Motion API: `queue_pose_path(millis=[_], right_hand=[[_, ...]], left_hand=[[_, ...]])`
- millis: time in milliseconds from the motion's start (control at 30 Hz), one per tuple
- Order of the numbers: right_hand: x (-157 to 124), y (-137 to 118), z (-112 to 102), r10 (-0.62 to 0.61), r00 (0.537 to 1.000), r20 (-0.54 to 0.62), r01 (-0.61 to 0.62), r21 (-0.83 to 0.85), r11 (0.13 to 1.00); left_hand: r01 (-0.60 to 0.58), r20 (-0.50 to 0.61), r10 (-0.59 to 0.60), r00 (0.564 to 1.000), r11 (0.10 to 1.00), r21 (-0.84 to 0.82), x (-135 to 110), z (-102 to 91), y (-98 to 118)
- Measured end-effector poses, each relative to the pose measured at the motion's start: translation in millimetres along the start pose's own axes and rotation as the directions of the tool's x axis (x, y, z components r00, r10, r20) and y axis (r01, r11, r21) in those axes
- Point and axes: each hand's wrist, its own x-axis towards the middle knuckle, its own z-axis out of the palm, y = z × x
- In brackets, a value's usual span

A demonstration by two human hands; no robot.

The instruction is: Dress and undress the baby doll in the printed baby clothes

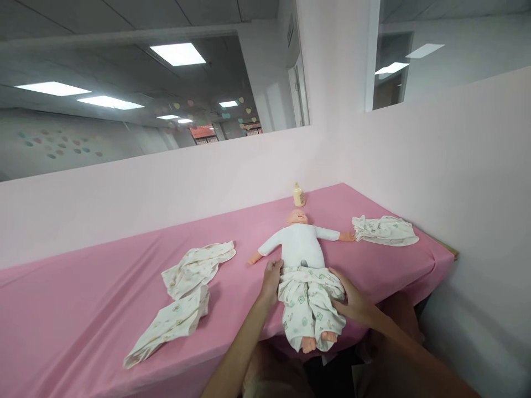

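Note:
A baby doll point(299, 243) in a white top lies on its back on the pink table cover point(103, 298), arms spread, feet at the near edge. Printed white trousers point(309, 304) cover its legs up to the waist. My left hand point(271, 281) grips the trousers' waistband at the doll's left hip side, fingers curled on the cloth. My right hand point(350, 298) holds the other side of the waistband, fingers pressed into the fabric.
Two crumpled printed garments point(186, 293) lie to the left on the table. Another garment point(384, 230) lies at the far right near the doll's hand. A small baby bottle point(298, 195) stands by the pink wall beyond the doll's head.

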Motion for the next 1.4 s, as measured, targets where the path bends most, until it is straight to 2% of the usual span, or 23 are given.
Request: queue_pose_path(millis=[67, 167, 267, 333, 433, 533, 633, 767, 867, 967, 1100, 1200, 1333, 1400], right_hand=[[-2.2, -1.0, -1.9, -0.004, 1.000, 0.017, 0.004, 0.015, 1.000], [-10.4, -7.3, -9.1, 0.019, 0.996, 0.092, -0.023, 0.048, 0.999], [-21.3, -14.6, -13.6, 0.050, 0.987, 0.153, -0.048, -0.016, 0.999], [-26.7, -17.3, -11.6, 0.028, 0.985, 0.171, -0.013, -0.085, 0.996], [-29.8, -16.4, -2.2, -0.008, 0.989, 0.145, 0.031, -0.154, 0.988], [-30.6, -10.2, 8.9, -0.035, 0.992, 0.123, 0.057, -0.184, 0.981], [-33.6, -3.4, 16.3, -0.061, 0.993, 0.102, 0.075, -0.145, 0.987], [-40.1, -3.8, 19.5, 0.017, 0.998, 0.053, -0.022, 0.092, 0.996], [-43.2, -11.3, 21.1, 0.059, 0.995, 0.084, -0.081, 0.293, 0.953], [-44.7, -18.5, 25.0, 0.045, 0.995, 0.089, -0.078, 0.416, 0.906], [-49.2, -22.2, 32.6, 0.080, 0.995, 0.057, -0.097, 0.426, 0.900], [-55.0, -22.8, 38.1, 0.127, 0.991, 0.047, -0.135, 0.413, 0.900], [-59.9, -24.8, 42.4, 0.203, 0.979, -0.012, -0.185, 0.365, 0.913], [-59.3, -27.3, 42.0, 0.226, 0.974, 0.011, -0.214, 0.382, 0.899]], left_hand=[[-0.050, 0.031, 0.049, 0.998, 0.998, 0.044, -14.4, -7.2, -4.7], [-0.138, 0.155, 0.113, 0.981, 0.977, 0.161, -39.5, -21.2, -7.6], [-0.290, 0.349, 0.175, 0.920, 0.906, 0.309, -67.9, -38.5, -12.0], [-0.404, 0.440, 0.207, 0.874, 0.812, 0.421, -85.6, -48.0, -19.1], [-0.477, 0.473, 0.206, 0.857, 0.665, 0.575, -104.5, -53.3, -34.5], [-0.493, 0.459, 0.222, 0.860, 0.595, 0.635, -113.0, -48.7, -48.0], [-0.489, 0.404, 0.288, 0.868, 0.631, 0.602, -116.6, -40.4, -54.9], [-0.422, 0.302, 0.303, 0.904, 0.743, 0.519, -126.1, -28.3, -58.5], [-0.389, 0.228, 0.318, 0.920, 0.807, 0.444, -137.0, -18.7, -63.1], [-0.319, 0.106, 0.303, 0.947, 0.857, 0.404, -146.1, -10.8, -70.1], [-0.213, -0.062, 0.249, 0.966, 0.912, 0.350, -155.2, -3.4, -75.8], [-0.189, -0.112, 0.229, 0.967, 0.939, 0.288, -162.4, 0.5, -72.9], [-0.171, -0.080, 0.196, 0.977, 0.954, 0.248, -168.7, 0.5, -61.7], [-0.164, -0.024, 0.172, 0.985, 0.963, 0.213, -168.2, -2.4, -56.8]])
